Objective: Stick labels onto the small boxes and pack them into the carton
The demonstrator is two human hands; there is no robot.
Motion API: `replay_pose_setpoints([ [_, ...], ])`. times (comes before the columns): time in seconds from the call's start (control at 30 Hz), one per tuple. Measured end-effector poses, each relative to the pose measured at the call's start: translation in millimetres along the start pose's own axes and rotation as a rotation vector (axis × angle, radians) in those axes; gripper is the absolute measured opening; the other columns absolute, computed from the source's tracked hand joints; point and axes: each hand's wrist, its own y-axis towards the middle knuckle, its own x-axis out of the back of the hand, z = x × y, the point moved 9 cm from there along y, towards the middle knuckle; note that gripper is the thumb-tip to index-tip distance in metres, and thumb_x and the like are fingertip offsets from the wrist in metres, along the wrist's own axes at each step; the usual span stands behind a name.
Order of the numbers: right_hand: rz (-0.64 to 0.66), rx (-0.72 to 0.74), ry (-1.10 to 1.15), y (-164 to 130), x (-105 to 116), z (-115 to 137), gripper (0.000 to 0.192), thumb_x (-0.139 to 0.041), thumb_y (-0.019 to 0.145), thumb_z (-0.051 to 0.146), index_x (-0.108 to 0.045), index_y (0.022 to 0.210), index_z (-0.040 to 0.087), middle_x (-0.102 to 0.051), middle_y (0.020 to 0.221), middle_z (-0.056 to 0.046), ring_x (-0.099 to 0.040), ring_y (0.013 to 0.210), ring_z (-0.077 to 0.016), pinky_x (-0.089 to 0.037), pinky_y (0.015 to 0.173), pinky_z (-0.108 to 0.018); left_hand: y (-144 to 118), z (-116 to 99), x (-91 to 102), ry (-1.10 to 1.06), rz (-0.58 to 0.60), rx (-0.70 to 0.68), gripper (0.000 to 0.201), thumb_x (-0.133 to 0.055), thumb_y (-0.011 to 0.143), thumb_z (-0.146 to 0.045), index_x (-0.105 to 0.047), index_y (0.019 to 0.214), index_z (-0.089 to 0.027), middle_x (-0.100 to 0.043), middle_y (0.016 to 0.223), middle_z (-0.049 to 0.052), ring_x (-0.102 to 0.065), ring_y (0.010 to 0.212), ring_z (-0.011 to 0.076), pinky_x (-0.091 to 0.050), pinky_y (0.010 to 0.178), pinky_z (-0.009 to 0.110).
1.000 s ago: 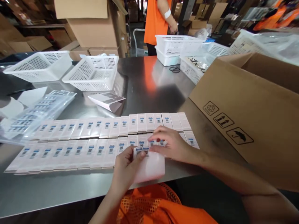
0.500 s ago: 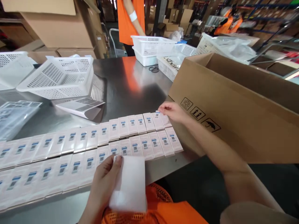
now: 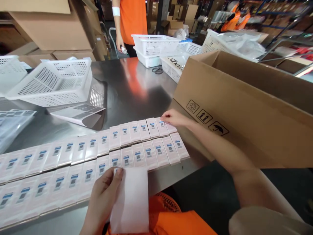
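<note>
My left hand [image 3: 107,189] is closed on a white paper sheet [image 3: 133,200], thumb on top, held in front of the near table edge. Over the far row's right end, my right hand [image 3: 174,118] has its curled fingers at the edge of a small blue-and-white label [image 3: 161,123], which lies against a flat pale box [image 3: 160,130]. Part of the last box is covered by that hand. Two long rows of such boxes, each with a blue-printed label and a square code, extend left; one near-row box [image 3: 179,147] sits at the right end.
A large open carton [image 3: 244,114] stands right of the boxes. White baskets [image 3: 66,96] are at the left and back. A folded printed sheet [image 3: 80,114], plastic-covered sheets [image 3: 14,127] and black scissors [image 3: 157,70] lie on the metal table [image 3: 117,88]. A co-worker [image 3: 133,21] stands across.
The label at my right fingertips now lies flatter on the box. The paper in my left hand hangs slightly lower. The co-worker's arm has moved left and down, away from the baskets.
</note>
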Motion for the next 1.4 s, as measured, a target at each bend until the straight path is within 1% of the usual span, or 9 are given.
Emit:
replay_pose_setpoints([
  [0.43, -0.248, 0.143, -0.136, -18.9, 2.4, 10.8, 0.012, -0.067, 0.079, 0.027, -0.073, 0.084, 0.018, -0.065, 0.092, -0.006, -0.06, 0.085, -0.0176, -0.046, 0.076, -0.028, 2.7, 1.2, 1.2, 0.021, 0.011, -0.019, 0.051, -0.075, 0.064, -0.065, -0.064, 0.075, -0.016, -0.057, 0.058, -0.002, -0.048, 0.054, 0.0118, -0.036, 0.049, 0.019],
  [0.53, -0.427, 0.152, -0.115, -34.6, 12.8, 18.1, 0.062, -0.075, 0.072, 0.026, -0.056, 0.132, 0.022, -0.052, 0.123, -0.01, -0.055, 0.11, -0.0235, -0.047, 0.09, -0.035, 6.1, -0.1, -5.9, 0.053, 0.066, -0.045, 0.051, -0.071, 0.068, -0.067, -0.062, 0.073, -0.017, -0.054, 0.058, -0.002, -0.047, 0.055, 0.0123, -0.036, 0.05, 0.02],
  [0.6, -0.516, 0.157, -0.059, -48.2, 15.1, 33.1, 0.084, -0.08, 0.068, 0.026, -0.043, 0.144, 0.026, -0.048, 0.126, -0.011, -0.054, 0.111, -0.0247, -0.048, 0.092, -0.039, 7.0, -7.9, -11.7, 0.098, 0.079, -0.114, 0.051, -0.066, 0.073, -0.068, -0.058, 0.069, -0.018, -0.047, 0.056, -0.004, -0.041, 0.052, 0.0105, -0.031, 0.048, 0.02],
  [0.73, -0.264, 0.406, 0.06, -77.1, -26.3, 103.0, 0.032, -0.075, 0.079, 0.038, -0.07, 0.108, 0.027, -0.062, 0.103, -0.005, -0.059, 0.09, -0.0202, -0.05, 0.083, -0.036, 4.7, -30.2, -26.2, 0.194, 0.085, -0.265, 0.051, -0.057, 0.08, -0.067, -0.055, 0.067, -0.018, -0.039, 0.055, -0.005, -0.034, 0.052, 0.01, -0.024, 0.048, 0.022],
  [0.87, -0.144, 0.705, 0.006, -115.1, -62.4, 160.1, 0.014, -0.077, 0.08, 0.033, -0.074, 0.092, 0.025, -0.069, 0.087, -0.003, -0.059, 0.088, -0.0201, -0.049, 0.081, -0.035, 2.2, -38.7, -35.6, 0.128, 0.104, -0.291, 0.054, -0.053, 0.081, -0.07, -0.057, 0.067, -0.017, -0.047, 0.061, -0.002, -0.039, 0.057, 0.0121, -0.031, 0.052, 0.022],
  [1.0, -0.292, 0.884, -0.198, -138.3, -73.1, 172.6, 0.012, -0.063, 0.088, 0.02, -0.072, 0.084, 0.026, -0.071, 0.08, -0.002, -0.057, 0.078, -0.0199, -0.047, 0.071, -0.037, 7.1, -22.8, -31.2, -0.039, 0.083, -0.165, 0.055, -0.057, 0.078, -0.071, -0.058, 0.064, -0.017, -0.05, 0.061, -0.001, -0.043, 0.059, 0.013, -0.037, 0.055, 0.023],
  [1.13, -0.264, 1.035, -0.197, -164.4, -79.8, 175.2, 0.015, -0.058, 0.086, 0.017, -0.068, 0.083, 0.028, -0.071, 0.081, 0.0, -0.059, 0.076, -0.0194, -0.047, 0.066, -0.037, 12.3, -16.0, -30.3, -0.015, 0.081, -0.129, 0.047, -0.069, 0.072, -0.063, -0.061, 0.063, -0.018, -0.051, 0.058, -0.003, -0.045, 0.057, 0.0124, -0.039, 0.056, 0.023],
  [1.3, 0.037, 0.644, 0.498, -140.6, -59.0, 138.1, 0.009, -0.069, 0.081, 0.027, -0.065, 0.088, 0.027, -0.065, 0.084, -0.001, -0.06, 0.077, -0.0165, -0.05, 0.069, -0.032, 15.9, -11.7, -32.6, -0.003, 0.093, -0.093, 0.047, -0.07, 0.069, -0.064, -0.068, 0.073, -0.017, -0.064, 0.066, 0.001, -0.055, 0.064, 0.0161, -0.044, 0.058, 0.023],
  [1.4, -0.079, 0.458, 0.686, -108.8, -18.7, 93.0, 0.016, -0.064, 0.085, 0.037, -0.056, 0.09, 0.024, -0.063, 0.084, 0.0, -0.058, 0.068, -0.013, -0.048, 0.061, -0.027, 20.6, -1.7, -24.3, -0.025, 0.035, -0.054, 0.051, -0.073, 0.065, -0.066, -0.071, 0.08, -0.017, -0.068, 0.071, 0.003, -0.062, 0.073, 0.0199, -0.047, 0.063, 0.024],
])
